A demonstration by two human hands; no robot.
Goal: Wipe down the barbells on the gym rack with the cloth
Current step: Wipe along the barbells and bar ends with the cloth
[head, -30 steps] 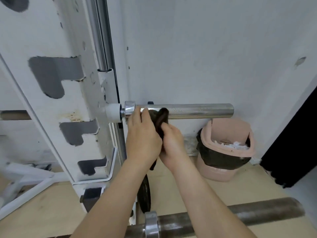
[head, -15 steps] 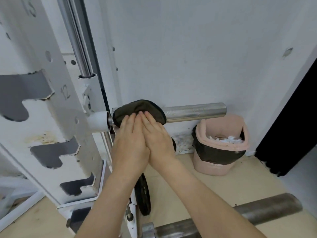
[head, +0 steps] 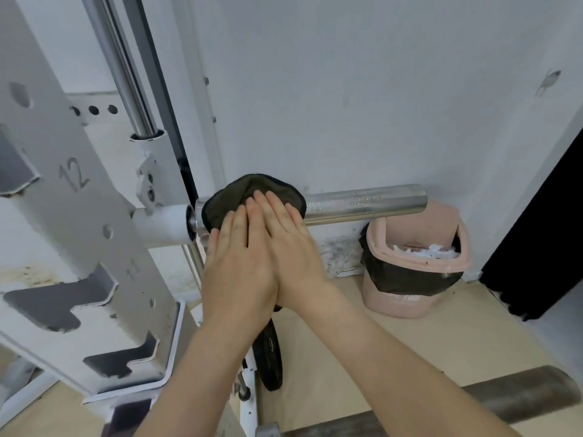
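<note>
Dark olive cloth (head: pixel 252 197) is draped over the inner end of the chrome steel barbell sleeve (head: pixel 362 203). Left hand (head: pixel 236 266) and right hand (head: pixel 293 247) are pressed flat on it, fingers straight. The sleeve's outer end is judged not yet wiped; the dull grey barbell (head: pixel 520 395) below it is untouched.

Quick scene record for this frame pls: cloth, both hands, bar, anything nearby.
cloth: dark, draped over the bar beside the rack collar
barbell sleeve: chrome, horizontal, right part bare
left hand: flat on the cloth, fingers straight
right hand: flat on the cloth, touching the left hand
rack upright: white, numbered notches
bin: pink, black liner, on the floor below the sleeve's free end
darker bar: lower right
</note>
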